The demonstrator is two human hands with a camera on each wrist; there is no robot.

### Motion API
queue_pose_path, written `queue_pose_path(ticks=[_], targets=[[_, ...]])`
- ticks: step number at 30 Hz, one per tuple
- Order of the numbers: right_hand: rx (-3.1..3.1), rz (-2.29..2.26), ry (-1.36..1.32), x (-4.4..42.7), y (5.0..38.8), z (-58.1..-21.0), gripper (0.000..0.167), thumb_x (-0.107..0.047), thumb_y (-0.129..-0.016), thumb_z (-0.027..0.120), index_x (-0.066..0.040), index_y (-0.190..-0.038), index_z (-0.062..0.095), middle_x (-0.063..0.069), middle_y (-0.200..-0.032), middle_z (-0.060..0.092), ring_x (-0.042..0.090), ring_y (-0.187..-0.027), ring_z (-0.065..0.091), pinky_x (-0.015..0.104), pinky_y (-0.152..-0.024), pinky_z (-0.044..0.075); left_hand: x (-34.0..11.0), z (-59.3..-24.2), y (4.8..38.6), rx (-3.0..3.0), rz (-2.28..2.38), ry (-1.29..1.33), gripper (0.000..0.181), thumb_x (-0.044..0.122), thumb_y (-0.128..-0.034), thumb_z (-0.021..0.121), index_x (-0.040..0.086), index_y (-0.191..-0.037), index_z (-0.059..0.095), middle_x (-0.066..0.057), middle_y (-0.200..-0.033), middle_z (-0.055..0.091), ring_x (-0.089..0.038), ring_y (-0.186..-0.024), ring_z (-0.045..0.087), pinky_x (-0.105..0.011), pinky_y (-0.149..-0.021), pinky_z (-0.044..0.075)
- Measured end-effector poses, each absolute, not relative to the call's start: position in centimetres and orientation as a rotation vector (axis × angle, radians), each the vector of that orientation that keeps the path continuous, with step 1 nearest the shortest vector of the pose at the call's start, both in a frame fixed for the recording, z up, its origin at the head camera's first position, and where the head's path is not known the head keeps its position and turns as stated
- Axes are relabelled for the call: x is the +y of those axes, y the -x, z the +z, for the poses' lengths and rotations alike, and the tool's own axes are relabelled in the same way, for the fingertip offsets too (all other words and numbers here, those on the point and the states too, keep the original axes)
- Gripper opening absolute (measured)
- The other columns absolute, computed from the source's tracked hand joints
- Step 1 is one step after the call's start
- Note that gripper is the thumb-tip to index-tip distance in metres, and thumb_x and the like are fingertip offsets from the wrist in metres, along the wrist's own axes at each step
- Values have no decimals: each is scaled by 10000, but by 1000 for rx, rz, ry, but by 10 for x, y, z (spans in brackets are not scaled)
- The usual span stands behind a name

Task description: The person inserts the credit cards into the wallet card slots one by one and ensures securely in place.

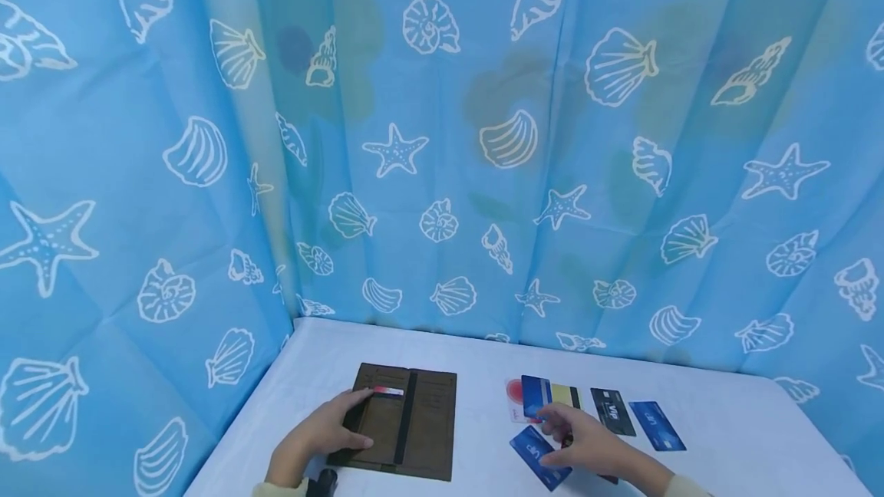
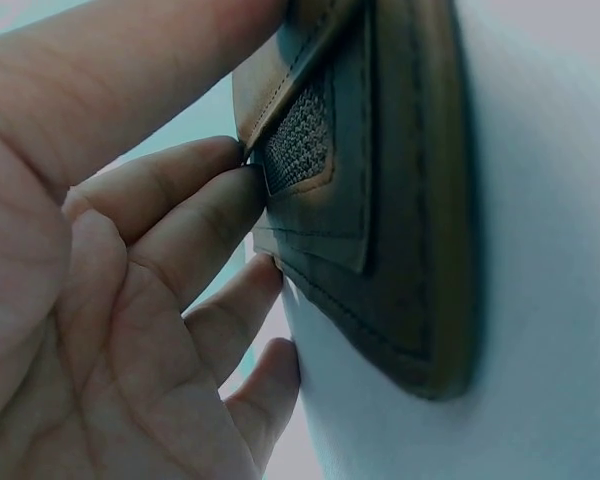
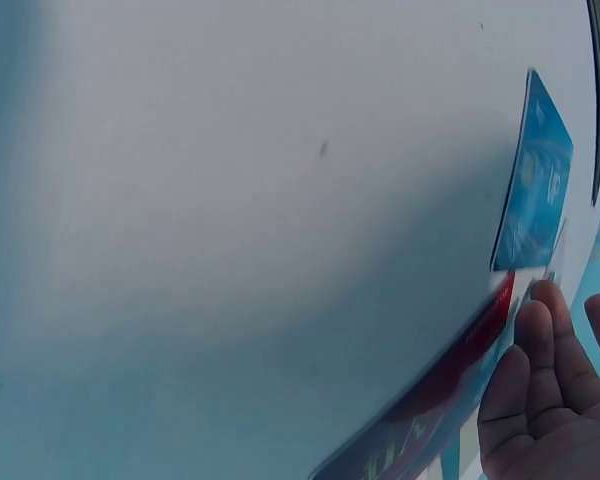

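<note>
Wallet [image 1: 390, 422] (brown), unfolded, touching left grip [image 1: 328, 428]

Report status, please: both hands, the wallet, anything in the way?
Left hand on open wallet; one card showing inside. Right hand over loose cards, partly hiding them.

Right of the wallet [image 1: 428, 428], the black card [image 1: 613, 411] reads "VIP" in pale letters, with smaller print too fine to read. The blue card close to the wallet's lower right [image 1: 530, 449] also bears pale lettering — apparently "VIP". The blue card farthest right of the wallet [image 1: 658, 426] shows slanted letters, seemingly the same word. Also right of the wallet, the red card [image 3: 450, 370] carries lettering — too blurred to make out in the right wrist view.
</note>
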State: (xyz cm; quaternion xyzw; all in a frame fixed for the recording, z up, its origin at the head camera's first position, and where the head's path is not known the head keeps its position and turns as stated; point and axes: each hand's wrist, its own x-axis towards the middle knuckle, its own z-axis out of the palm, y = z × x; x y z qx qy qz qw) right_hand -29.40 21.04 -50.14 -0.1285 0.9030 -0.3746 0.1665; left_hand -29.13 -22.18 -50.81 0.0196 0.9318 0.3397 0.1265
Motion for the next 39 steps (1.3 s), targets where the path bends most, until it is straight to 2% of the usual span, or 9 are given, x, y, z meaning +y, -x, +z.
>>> queue_pose_path(ticks=[7,16,25,28,34,39], targets=[[2542,-1067,465,201,293,-504,629,-241,-755,857,-75,-1293,576,7,-1091,684,210,-997,630,472,-850,575,-221,-508,293,2732,961,-77,818,288,-709,884,131,-1425,521,-211,-1454,498,-467,-1359,423,-658,-1067,386],[2514,-992,495,188,287,-506,537,-197,-756,856,-135,-1235,622,-21,-1038,670,188,-972,609,508,-888,568,-224,-511,292,2727,977,-75,827,284,-704,885,141,-1431,517,-217,-1468,483,-475,-1366,411,-668,-1065,380],[2509,-790,438,179,267,-500,607,-345,-652,915,-306,-1176,612,-45,-1200,609,222,-1083,558,642,-984,478,-223,-508,290,2713,975,-59,825,270,-717,878,145,-1443,505,-224,-1489,458,-476,-1387,384,-662,-1083,365],[2530,-722,426,179,267,-497,608,-314,-640,924,-296,-1165,617,-45,-1200,619,226,-1080,566,640,-993,471,-222,-507,289,2710,982,-74,827,265,-719,876,133,-1445,502,-233,-1492,451,-479,-1390,379,-659,-1088,361],[2572,-646,382,178,271,-497,544,-263,-631,931,-220,-1098,656,-38,-1078,677,204,-973,608,626,-992,478,-222,-507,288,2726,967,-84,834,262,-725,875,112,-1451,493,-256,-1502,426,-490,-1396,363,-666,-1090,354],[2576,-643,361,177,275,-499,473,-222,-637,929,-176,-1011,643,-21,-977,661,197,-908,594,593,-961,510,-222,-506,288,2729,957,-84,834,266,-721,877,115,-1448,496,-252,-1493,438,-488,-1388,374,-663,-1085,361]])
